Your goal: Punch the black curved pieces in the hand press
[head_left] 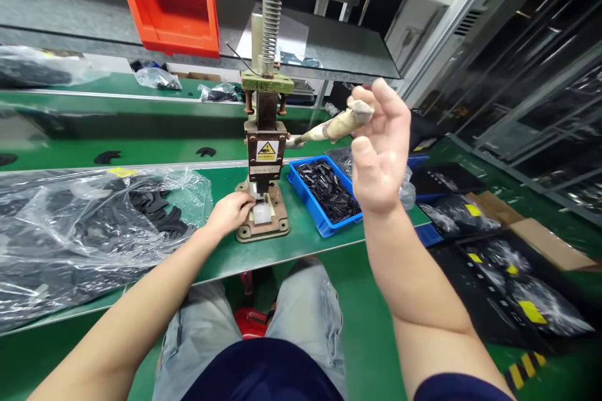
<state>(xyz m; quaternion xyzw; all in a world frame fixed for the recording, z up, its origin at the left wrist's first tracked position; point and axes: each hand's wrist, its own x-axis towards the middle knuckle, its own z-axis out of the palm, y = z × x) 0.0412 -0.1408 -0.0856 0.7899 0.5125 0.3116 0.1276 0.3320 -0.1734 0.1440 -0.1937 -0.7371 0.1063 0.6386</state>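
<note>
A hand press [266, 153] with a tall spring stands upright on the green bench. My left hand [231, 212] is at its base [263, 232], fingers pinched together beside a small dark piece under the ram; what the fingertips hold is too small to make out. A white block [262, 213] sits on the base in front of the ram. My right hand [382, 144] is raised at the right, palm toward the press, fingers curved and apart from the thumb. The tape-wrapped lever [336, 127] ends beside its palm, and the fingers are not closed round it.
Right of the press is a blue tray [324, 225] of small black parts. A large plastic bag [98, 232] with dark curved pieces covers the bench at left. An orange-red bin [174, 37] hangs above. Bagged parts [508, 257] lie farther right.
</note>
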